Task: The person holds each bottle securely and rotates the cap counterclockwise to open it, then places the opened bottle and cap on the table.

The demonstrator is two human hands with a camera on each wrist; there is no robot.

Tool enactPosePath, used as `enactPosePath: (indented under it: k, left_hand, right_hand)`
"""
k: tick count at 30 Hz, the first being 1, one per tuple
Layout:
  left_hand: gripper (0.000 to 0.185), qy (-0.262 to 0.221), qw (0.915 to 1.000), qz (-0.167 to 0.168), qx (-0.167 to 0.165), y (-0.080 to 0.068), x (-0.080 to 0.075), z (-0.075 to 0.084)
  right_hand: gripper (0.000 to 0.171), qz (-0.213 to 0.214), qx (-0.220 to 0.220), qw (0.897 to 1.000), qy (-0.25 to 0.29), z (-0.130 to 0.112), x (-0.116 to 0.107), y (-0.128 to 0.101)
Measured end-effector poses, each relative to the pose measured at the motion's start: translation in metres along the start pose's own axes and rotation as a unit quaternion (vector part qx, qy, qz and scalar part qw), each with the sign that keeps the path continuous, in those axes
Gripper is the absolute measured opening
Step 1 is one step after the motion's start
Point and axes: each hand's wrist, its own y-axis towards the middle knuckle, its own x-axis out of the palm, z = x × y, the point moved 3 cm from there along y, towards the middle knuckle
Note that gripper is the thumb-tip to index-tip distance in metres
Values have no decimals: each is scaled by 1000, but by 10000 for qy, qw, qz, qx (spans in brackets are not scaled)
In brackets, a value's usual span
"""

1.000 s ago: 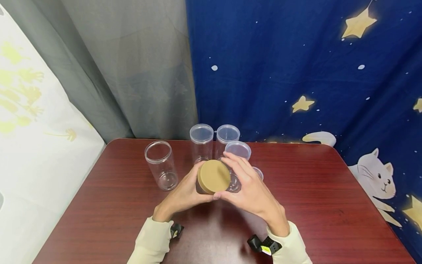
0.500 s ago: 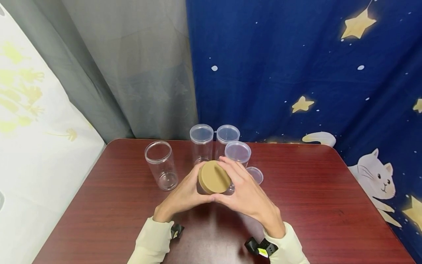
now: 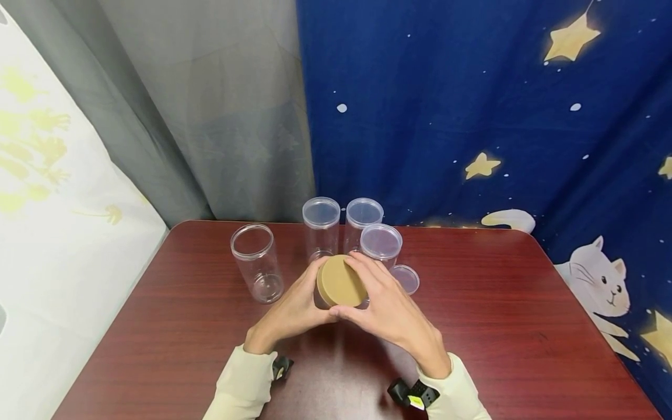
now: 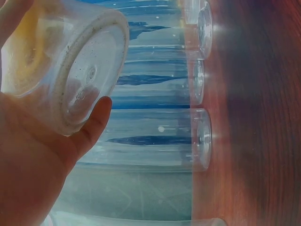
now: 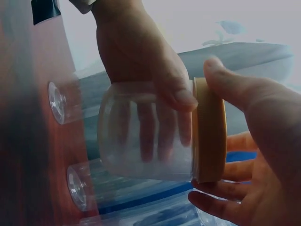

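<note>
A small clear plastic jar [image 5: 113,146] with a tan screw lid [image 3: 343,283] is held up between both hands above the table. My left hand [image 3: 294,309] grips the jar's body, its fingers showing through the clear wall in the right wrist view. In the left wrist view the jar is tilted, its round base in sight. My right hand [image 3: 391,306] holds the lid's rim, thumb on one side and fingers curled round the other. The lid sits on the jar's mouth; whether it is fully tight I cannot tell.
At the left stands a tall clear jar [image 3: 254,251] without a lid. Several clear jars stand behind the hands, including a back-left one [image 3: 321,219] and a front-right one [image 3: 381,245]. A flat clear disc [image 3: 406,280] lies beside them on the reddish-brown table [image 3: 499,326].
My right hand has come slightly left and down, its fingers turning and closing in round the lid. The flat disc shows more fully now. My left hand has hardly moved.
</note>
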Motion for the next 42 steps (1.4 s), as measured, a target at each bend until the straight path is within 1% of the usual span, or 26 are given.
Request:
enactPosePath:
  k: [4, 11, 15, 20, 26, 32, 36, 39, 42]
  left_hand:
    - [96, 76, 9999, 5, 65, 0, -1, 1]
    - [97, 134, 9999, -9, 90, -1, -1, 1]
    - [95, 28, 9999, -132, 17, -1, -1, 0]
    - [94, 8, 9994, -308, -153, -3, -1, -1]
    - [92, 18, 9990, -427, -124, -3, -1, -1]
    - [93, -102, 9989, -461, 9, -3, -1, 0]
    - [93, -204, 9987, -456, 37, -3, -2, 0]
    - [93, -276, 9985, -472, 33, -3, -3, 0]
    - [93, -380, 9977, -553, 28, -4, -4, -1]
  right_hand:
    - [86, 146, -85, 9999, 5, -2, 1, 0]
    - [85, 197, -94, 9998, -10, -2, 2, 0]
    - [83, 200, -111, 9997, -76, -2, 2, 1]
    - [86, 139, -81, 9998, -135, -2, 2, 1]
    - [86, 40, -73, 9998, -178, -2, 1, 1]
    - [84, 95, -201, 9997, -122, -3, -1, 1]
    - [82, 121, -331, 9993, -90, -3, -1, 1]
    - [81, 82, -451, 9989, -26, -3, -1, 2]
    - [79, -49, -533, 9985, 87, -3, -2, 2]
